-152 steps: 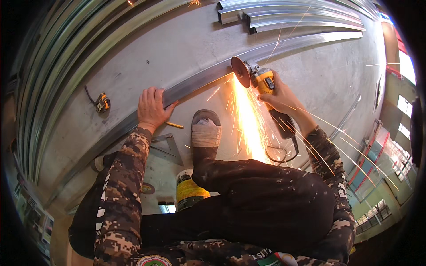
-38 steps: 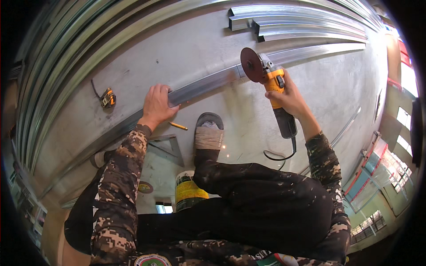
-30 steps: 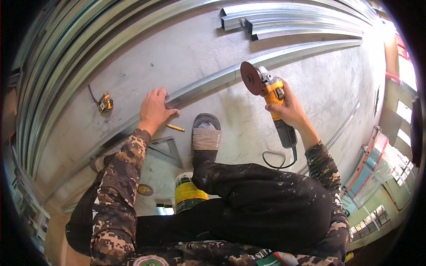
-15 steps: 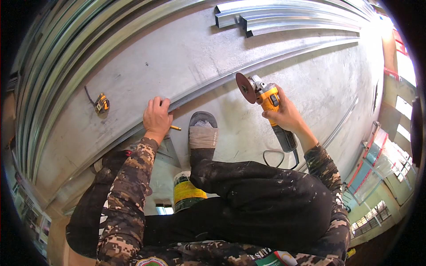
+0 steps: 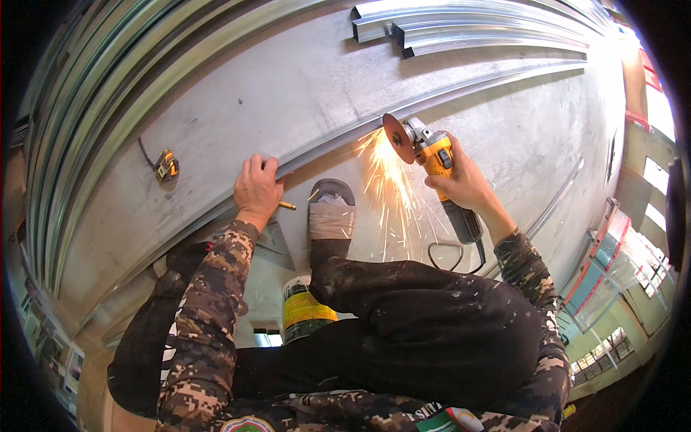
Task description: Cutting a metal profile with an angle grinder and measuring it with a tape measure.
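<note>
My right hand (image 5: pixel 458 176) is wrapped round the body of a yellow and black angle grinder (image 5: pixel 437 160). Its reddish-brown disc (image 5: pixel 398 138) touches the near edge of a long metal channel (image 5: pixel 327 146), and orange sparks (image 5: pixel 391 180) spray from there down toward me. My left hand (image 5: pixel 258 189) is closed over the same channel, left of the disc, pressing it from above. A yellow pencil (image 5: pixel 286 206) pokes out beside that hand; whether the fingers hold it is hidden. My sandalled foot (image 5: pixel 331 209) is just below the channel, between the hands.
Several long metal profiles (image 5: pixel 108 137) lie at the left, with more metal channels (image 5: pixel 475 29) at the far right. A tape measure (image 5: pixel 166 166) rests on the grey floor (image 5: pixel 209 122). Near my legs stand a yellow-banded bucket (image 5: pixel 306 309) and the grinder's cord (image 5: pixel 446 268).
The grinder's disc has moved slightly up against the metal channel, and sparks now fly from it. My left hand stays on the channel almost unmoved.
</note>
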Demonstrator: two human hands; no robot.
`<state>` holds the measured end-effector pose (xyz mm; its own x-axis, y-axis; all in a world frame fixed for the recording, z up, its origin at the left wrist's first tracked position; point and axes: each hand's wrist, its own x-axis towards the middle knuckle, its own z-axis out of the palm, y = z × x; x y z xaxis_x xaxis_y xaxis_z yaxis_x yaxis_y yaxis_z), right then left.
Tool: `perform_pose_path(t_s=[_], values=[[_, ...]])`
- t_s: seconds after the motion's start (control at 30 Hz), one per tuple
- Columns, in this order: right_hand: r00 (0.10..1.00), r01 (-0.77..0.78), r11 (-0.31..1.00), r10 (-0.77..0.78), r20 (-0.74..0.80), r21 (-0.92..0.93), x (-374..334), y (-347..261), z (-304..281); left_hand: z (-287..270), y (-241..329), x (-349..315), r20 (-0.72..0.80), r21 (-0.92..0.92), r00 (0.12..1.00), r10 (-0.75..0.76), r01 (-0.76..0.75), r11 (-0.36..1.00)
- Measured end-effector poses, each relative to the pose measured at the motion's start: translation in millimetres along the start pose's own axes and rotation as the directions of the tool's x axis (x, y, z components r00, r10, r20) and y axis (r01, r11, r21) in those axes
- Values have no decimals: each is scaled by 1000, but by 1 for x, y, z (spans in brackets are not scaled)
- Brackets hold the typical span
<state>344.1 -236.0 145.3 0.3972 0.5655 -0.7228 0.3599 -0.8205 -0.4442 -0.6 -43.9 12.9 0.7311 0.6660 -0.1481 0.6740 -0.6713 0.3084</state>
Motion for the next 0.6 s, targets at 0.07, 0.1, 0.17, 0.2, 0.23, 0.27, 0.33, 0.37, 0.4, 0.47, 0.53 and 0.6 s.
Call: perform_pose_path(t_s=[0.07, 0.1, 0.17, 0.2, 0.23, 0.27, 0.33, 0.37, 0.4, 0.47, 0.53, 0.6], values=[[1000, 16, 1000, -16, -2, -8, 1, -2, 1, 0, 1, 0, -7, 5, 1000, 4, -4, 1000], [999, 33, 999, -33, -4, -14, 2, -2, 2, 0, 1, 1, -6, -1, 1000, 1, -1, 1000], [998, 65, 998, -66, -20, -17, 6, 7, 4, 0, 1, 1, -5, -7, 1000, -2, 2, 1000], [995, 96, 995, -96, -38, -23, 7, 6, 4, 1, 2, 1, 0, -26, 1000, -11, 11, 1000], [995, 95, 995, -95, -39, -26, 7, 5, 3, 2, 2, 2, 5, -45, 1000, -20, 20, 999], [995, 83, 996, -85, -42, -37, 7, 3, 2, 3, 2, 2, 4, -48, 1000, -20, 20, 999], [996, 79, 996, -80, -38, -42, 9, -2, 5, 2, 0, 1, -17, -27, 1000, -18, 17, 999], [997, 64, 998, -64, -35, -17, 9, -4, 7, 2, -2, 0, -16, -24, 1000, -20, 20, 1000], [998, 47, 999, -47, -35, 3, 8, -5, 7, 2, -1, 1, -9, -30, 1000, -20, 19, 999], [995, 94, 995, -93, -46, 19, 8, -4, 6, 2, 0, 2, -3, -38, 1000, -21, 21, 999], [989, 140, 989, -138, -59, 36, 8, 0, 4, 5, 0, 4, -35, -39, 999, -6, 5, 999], [994, 102, 995, -102, -39, -4, 11, 3, 4, 5, -1, 4, -19, -17, 1000, -1, 1, 1000]])
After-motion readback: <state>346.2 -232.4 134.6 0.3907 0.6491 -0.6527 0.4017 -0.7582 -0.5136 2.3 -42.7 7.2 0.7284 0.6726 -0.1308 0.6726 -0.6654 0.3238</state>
